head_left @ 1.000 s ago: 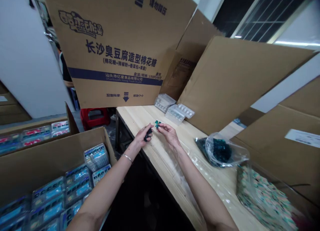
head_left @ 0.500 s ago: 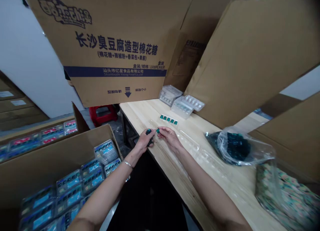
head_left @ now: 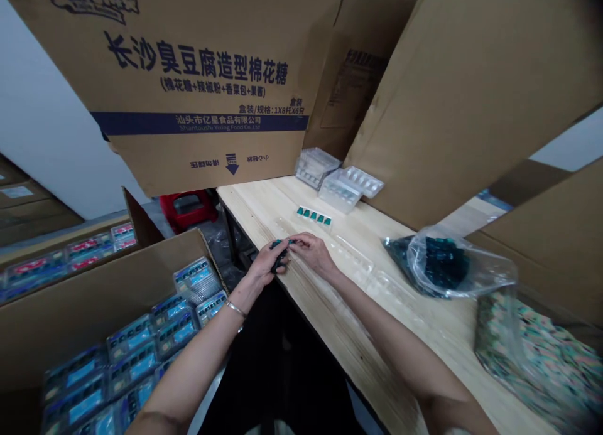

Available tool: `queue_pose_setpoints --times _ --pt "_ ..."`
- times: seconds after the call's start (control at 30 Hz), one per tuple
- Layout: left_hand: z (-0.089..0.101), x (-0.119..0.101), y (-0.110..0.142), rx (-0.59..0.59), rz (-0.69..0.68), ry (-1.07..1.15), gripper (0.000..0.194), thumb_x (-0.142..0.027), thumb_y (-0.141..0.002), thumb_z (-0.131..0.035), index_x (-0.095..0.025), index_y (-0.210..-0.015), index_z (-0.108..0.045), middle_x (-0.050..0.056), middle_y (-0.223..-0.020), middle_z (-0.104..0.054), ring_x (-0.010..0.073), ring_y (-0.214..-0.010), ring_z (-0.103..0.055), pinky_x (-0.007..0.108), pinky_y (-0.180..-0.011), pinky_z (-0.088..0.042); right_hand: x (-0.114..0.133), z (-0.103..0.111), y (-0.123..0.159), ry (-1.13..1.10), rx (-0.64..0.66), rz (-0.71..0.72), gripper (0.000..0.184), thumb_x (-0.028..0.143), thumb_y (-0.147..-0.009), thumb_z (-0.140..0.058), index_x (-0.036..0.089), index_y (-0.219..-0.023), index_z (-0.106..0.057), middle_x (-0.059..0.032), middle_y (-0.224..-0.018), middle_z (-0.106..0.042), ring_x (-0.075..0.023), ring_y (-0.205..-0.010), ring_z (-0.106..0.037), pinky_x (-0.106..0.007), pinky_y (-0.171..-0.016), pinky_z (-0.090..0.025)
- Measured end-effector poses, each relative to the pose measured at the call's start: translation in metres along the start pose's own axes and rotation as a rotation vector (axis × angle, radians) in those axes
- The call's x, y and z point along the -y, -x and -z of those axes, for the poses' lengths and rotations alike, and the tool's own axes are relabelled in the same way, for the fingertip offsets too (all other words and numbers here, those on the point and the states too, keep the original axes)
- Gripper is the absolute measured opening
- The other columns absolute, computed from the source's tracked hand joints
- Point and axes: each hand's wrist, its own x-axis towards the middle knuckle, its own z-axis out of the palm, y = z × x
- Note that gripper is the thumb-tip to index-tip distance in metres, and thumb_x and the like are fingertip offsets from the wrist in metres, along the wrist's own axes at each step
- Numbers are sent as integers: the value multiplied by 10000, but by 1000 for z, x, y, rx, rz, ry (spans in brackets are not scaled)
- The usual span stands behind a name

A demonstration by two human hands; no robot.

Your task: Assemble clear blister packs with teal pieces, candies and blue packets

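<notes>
My left hand (head_left: 268,260) is closed round several small dark-green glossy pieces (head_left: 279,259) by the table's near edge. The fingertips of my right hand (head_left: 311,252) pinch at a green piece beside my left thumb, so the two hands meet. Just beyond them lies a clear plastic tray (head_left: 315,216) with a row of green pieces in its pockets. More clear trays (head_left: 354,254) without green pieces run along the table to the right of my right hand.
Stacked clear trays (head_left: 342,190) stand at the back against tall cardboard boxes (head_left: 202,152). On the right are a bag of dark-green pieces (head_left: 443,265) and a bag of multicoloured packets (head_left: 541,347). A carton of filled blue packs (head_left: 136,366) sits at left, near a red stool (head_left: 188,212).
My right fingertips, which held a green piece a little apart from my left hand, have moved left to meet it. The whole view has shifted slightly.
</notes>
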Motion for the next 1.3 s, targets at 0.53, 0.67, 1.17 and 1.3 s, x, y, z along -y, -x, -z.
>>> queue_pose_setpoints --times 0.53,0.67,1.17,1.3 --pt "31 -10 8 -122 -34 12 385 -366 -608 -777 -137 -843 -577 -23 -712 -493 7 -430 -392 114 -319 -174 -17 -27 -80 530 179 278 204 122 -818 -513 153 -843 -713 -89 -893 -684 -181 -861 -604 -268 -798 -437" --pt "30 -8 7 -98 -42 4 386 -384 -614 -769 -136 -842 -582 -18 -715 -497 10 -434 -394 118 -324 -180 -14 -26 -79 559 249 302 214 132 -831 -485 171 -849 -694 -64 -907 -660 -164 -860 -576 -243 -767 -417" --pt "34 -6 7 -66 -55 -79 395 -426 -638 -742 -132 -849 -584 -5 -733 -501 17 -442 -400 127 -328 -179 -25 -41 -77 834 165 377 229 129 -872 -433 163 -824 -654 -84 -920 -611 -187 -896 -493 -265 -766 -382" --pt "33 -11 3 -76 -77 -76 387 -420 -647 -733 -130 -844 -568 -11 -722 -493 14 -440 -389 127 -332 -189 -30 -40 -73 826 136 414 183 135 -856 -484 174 -839 -661 -78 -872 -619 -201 -889 -495 -304 -834 -382"
